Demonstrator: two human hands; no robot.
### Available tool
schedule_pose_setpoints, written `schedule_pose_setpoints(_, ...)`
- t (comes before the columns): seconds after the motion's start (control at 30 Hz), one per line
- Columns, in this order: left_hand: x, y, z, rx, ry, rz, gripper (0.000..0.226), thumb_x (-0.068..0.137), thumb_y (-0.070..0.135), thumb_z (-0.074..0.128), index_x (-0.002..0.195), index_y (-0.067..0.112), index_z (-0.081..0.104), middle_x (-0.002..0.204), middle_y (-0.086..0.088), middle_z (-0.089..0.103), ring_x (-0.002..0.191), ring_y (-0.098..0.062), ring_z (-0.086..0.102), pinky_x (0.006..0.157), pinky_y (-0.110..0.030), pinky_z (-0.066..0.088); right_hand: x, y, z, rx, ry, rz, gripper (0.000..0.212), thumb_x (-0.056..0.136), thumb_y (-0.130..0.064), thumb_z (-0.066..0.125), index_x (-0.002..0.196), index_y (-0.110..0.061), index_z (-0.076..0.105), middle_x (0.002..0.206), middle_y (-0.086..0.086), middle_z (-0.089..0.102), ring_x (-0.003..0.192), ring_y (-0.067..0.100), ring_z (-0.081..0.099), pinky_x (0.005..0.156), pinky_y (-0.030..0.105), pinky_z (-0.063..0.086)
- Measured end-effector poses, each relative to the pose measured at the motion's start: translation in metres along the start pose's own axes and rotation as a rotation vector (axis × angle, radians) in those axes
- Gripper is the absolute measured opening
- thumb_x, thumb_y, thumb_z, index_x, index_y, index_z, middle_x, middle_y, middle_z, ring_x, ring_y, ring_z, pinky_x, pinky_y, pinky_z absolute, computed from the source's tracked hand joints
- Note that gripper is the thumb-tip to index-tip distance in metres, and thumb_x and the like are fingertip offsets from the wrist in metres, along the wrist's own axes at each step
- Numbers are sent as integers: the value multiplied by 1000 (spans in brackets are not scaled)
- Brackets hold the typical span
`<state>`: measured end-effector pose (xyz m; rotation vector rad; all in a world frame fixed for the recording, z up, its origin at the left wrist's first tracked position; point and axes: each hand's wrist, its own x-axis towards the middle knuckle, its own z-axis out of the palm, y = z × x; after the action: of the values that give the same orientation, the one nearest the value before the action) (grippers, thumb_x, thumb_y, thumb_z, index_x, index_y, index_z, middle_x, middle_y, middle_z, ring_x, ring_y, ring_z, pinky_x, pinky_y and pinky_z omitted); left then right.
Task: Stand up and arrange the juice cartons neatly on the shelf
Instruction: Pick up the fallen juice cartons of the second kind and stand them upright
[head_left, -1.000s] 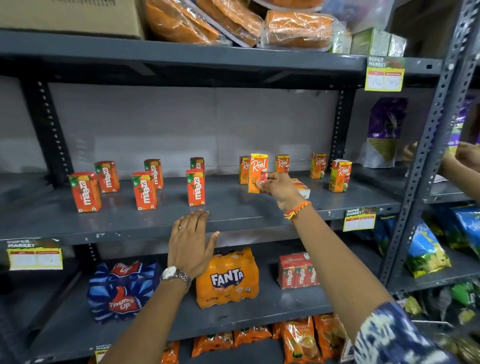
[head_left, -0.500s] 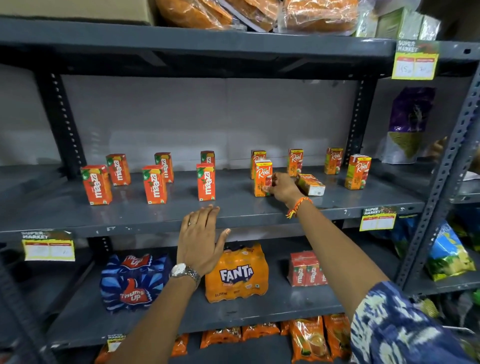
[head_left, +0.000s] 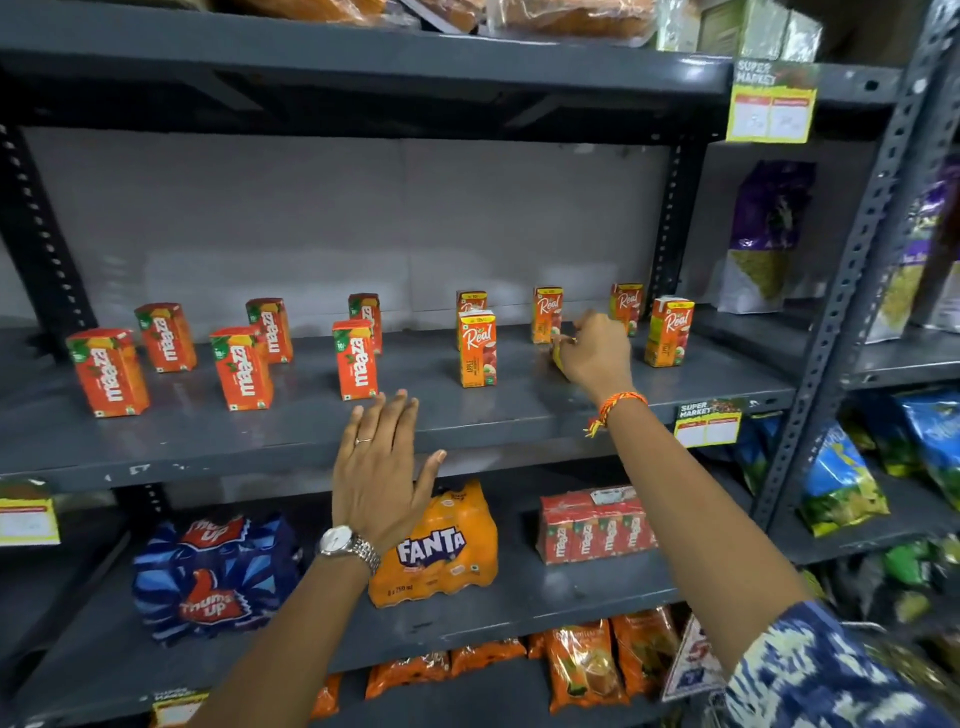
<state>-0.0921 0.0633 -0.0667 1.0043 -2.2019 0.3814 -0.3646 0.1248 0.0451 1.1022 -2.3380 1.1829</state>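
Orange fallen carton (head_left: 558, 358), long axis unclear, lay grasped in right hand (head_left: 595, 358); left hand (head_left: 382, 478), at seven o'clock, hovered with fingers (head_left: 400, 415) released.

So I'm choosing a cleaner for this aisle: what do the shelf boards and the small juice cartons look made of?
The dark grey shelf board looks like painted steel: matt coat, chipped pale spots on the front lip, perforated uprights. The small orange Maaza juice cartons and the Real juice cartons look like printed, coated paperboard: sharp folded edges, a faint sheen.
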Motion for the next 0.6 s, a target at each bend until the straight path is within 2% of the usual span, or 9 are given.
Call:
schedule_pose_setpoints(0.07,8,17,5,-20,-2,29,71,97,58,32,150,11,39,157,-7,39,148,-26,31,124,-44,17,8,15,-6,-101,-23,43,31,85,-28,65,93,2,64,100,22,68,99,40,64,72,36,48)
schedule_pose_setpoints(0.17,15,39,17,-37,-15,37,70,97,56,37,150,11,39,157,-7,40,148,-26,32,124,-42,17,19,33,-6,-143,-252,137,46,86,-43,57,102,-1,65,121,22,61,116,42,54,92,43,48)
schedule_pose_setpoints(0.27,14,47,29,-31,2,17,64,97,53,38,146,13,45,151,-6,48,140,-26,44,119,-42,26,28,40,-2,-187,-454,172,68,86,-55,40,121,-1,60,138,24,52,130,43,43,107,51,33)
schedule_pose_setpoints(0.33,15,46,36,-36,47,3,58,98,52,36,141,15,50,145,-5,54,131,-26,52,112,-42,33,31,42,2,-206,-500,141,74,83,-58,32,123,-1,60,141,25,50,134,43,38,111,53,26)
schedule_pose_setpoints(0.37,15,46,39,-35,71,0,56,98,51,35,139,15,52,142,-4,57,128,-26,54,109,-42,35,32,43,4,-206,-506,118,74,83,-59,30,117,-2,62,140,25,51,132,43,39,109,53,26)
schedule_pose_setpoints(0.47,16,45,47,-28,134,6,53,97,49,40,136,16,54,137,-4,60,123,-25,55,105,-40,35,31,40,6,-173,-513,50,57,88,-57,33,78,-9,61,124,24,62,120,43,51,103,50,33)
schedule_pose_setpoints(0.53,17,45,50,-20,147,-3,52,96,49,42,135,17,54,136,-3,61,122,-24,55,105,-40,34,34,38,8,-40,-515,74,46,88,-50,46,87,-7,62,116,20,67,109,38,61,99,47,46)
schedule_pose_setpoints(0.57,17,45,51,-11,152,-9,52,96,49,42,135,17,54,136,-2,61,122,-24,55,105,-39,34,37,37,9,40,-505,113,40,86,-43,53,94,-5,63,111,18,68,102,34,65,93,45,52)
schedule_pose_setpoints(0.6,17,45,52,-6,156,-12,52,96,50,42,135,18,54,136,-2,61,122,-23,56,104,-38,34,40,37,8,123,-498,157,31,85,-35,56,93,-6,62,105,15,69,93,30,67,83,41,57)
